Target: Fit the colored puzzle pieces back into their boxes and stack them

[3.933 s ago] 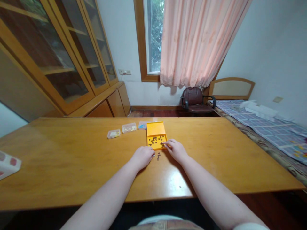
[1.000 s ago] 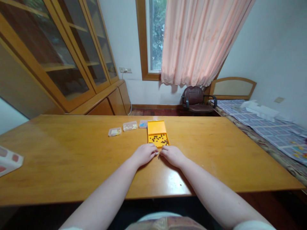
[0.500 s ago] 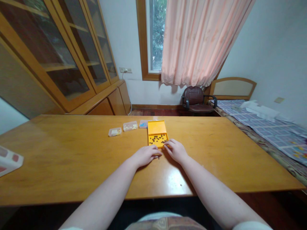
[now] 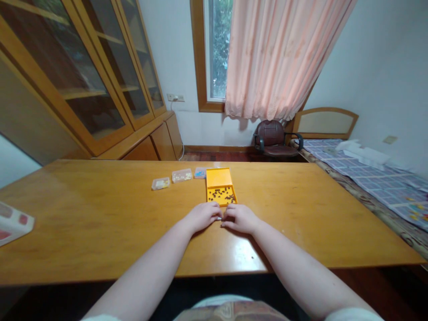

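Observation:
An orange hinged box lies open on the wooden table [image 4: 100, 223], its raised lid [image 4: 219, 177] at the far side. Its yellow tray [image 4: 220, 195] holds several small dark pieces. My left hand [image 4: 201, 217] and my right hand [image 4: 239, 219] rest on the table just in front of the tray, with their fingertips almost meeting. The curled fingers hide the table between them, and I cannot tell whether they hold a small piece.
Left of the box stand several small clear plastic cases [image 4: 182, 175] with pale or blue contents. A white and red object [image 4: 13, 229] sits at the table's left edge. A bed [image 4: 377, 191] runs along the right, past the table edge.
My right hand has moved from the tray's front corner toward my left hand, and the fingertips now nearly meet. The dark bits on the table in front of the tray are now hidden.

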Available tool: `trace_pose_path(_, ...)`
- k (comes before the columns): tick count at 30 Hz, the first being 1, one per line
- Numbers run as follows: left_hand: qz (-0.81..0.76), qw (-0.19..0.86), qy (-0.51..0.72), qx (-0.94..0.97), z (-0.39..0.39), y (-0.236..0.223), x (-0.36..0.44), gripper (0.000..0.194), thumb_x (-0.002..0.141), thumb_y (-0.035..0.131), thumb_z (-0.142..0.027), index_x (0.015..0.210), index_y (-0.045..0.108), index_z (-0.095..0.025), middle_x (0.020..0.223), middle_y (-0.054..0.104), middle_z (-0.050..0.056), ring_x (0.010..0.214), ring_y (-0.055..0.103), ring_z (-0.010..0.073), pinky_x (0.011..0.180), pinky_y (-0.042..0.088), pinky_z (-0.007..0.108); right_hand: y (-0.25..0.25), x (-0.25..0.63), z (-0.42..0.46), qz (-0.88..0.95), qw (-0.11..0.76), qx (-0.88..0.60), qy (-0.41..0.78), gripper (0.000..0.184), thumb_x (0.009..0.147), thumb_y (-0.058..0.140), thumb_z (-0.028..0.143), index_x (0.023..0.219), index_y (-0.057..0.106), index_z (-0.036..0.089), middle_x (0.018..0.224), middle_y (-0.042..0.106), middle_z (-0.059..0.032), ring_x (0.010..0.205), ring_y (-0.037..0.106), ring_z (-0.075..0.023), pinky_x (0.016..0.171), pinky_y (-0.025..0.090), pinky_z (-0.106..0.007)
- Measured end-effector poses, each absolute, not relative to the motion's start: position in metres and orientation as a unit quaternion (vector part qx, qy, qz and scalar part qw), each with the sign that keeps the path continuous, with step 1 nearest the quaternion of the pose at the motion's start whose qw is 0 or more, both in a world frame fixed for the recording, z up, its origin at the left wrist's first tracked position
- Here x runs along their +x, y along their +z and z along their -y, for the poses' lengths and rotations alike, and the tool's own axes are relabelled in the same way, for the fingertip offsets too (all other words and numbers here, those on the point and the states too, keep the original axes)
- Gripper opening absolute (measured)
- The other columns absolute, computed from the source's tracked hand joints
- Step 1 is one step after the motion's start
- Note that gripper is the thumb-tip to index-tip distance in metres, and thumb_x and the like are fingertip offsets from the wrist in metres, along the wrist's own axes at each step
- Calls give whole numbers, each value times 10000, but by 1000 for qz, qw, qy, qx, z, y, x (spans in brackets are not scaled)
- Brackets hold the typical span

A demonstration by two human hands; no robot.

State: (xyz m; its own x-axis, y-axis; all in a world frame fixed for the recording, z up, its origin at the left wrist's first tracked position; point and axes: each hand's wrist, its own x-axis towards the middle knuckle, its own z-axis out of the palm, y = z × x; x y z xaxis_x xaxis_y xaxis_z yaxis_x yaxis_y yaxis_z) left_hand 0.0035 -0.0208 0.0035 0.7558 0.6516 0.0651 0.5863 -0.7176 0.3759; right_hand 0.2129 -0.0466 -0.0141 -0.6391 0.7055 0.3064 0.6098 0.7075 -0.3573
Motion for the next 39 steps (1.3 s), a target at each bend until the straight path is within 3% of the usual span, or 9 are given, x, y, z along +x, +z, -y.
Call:
trace_pose_path(8,-363,156,102,913,20,0,4,119,860,539,-268,861,648,-222,882,609,-5,817,559,125,740,423,216,-18,209,47,898,205,-385,60,263,826,604,463,897,680,222,835,630,-34,750,581,-151,671,433,-241)
trace_pose_path(16,-444,156,240,849,6,0,8,174,866,516,-212,929,677,-196,976,634,32,918,576,152,845,461,274,-16,204,51,910,162,-380,-23,259,914,489,314,806,708,229,738,627,-18,648,545,-121,605,392,-224)
trace_pose_path(22,-473,159,250,830,-2,-9,3,261,871,503,-208,1063,678,-227,1038,634,37,958,580,169,903,467,308,-16,203,50,912,146,-380,-46,249,903,503,279,763,695,203,715,610,-26,623,524,-116,587,382,-219)
trace_pose_path(25,-473,183,265,820,-2,-9,-2,264,869,502,-221,1070,673,-231,1053,623,37,980,577,166,931,460,313,-19,207,47,900,191,-391,-23,226,899,516,289,791,696,203,739,622,-29,660,552,-124,608,407,-220)
trace_pose_path(33,-477,211,312,794,-3,-9,-7,290,847,539,-282,1114,619,-201,1060,608,50,977,566,172,930,461,344,9,223,34,782,407,-470,43,254,911,487,348,856,684,198,827,639,-63,756,592,-152,715,466,-256)
trace_pose_path(39,-493,208,330,778,-6,-13,-8,492,792,617,-340,1249,507,-197,1154,538,66,1015,537,181,954,451,361,6,222,4,775,364,-507,100,340,929,424,385,831,684,188,841,637,-66,781,587,-164,746,457,-271)
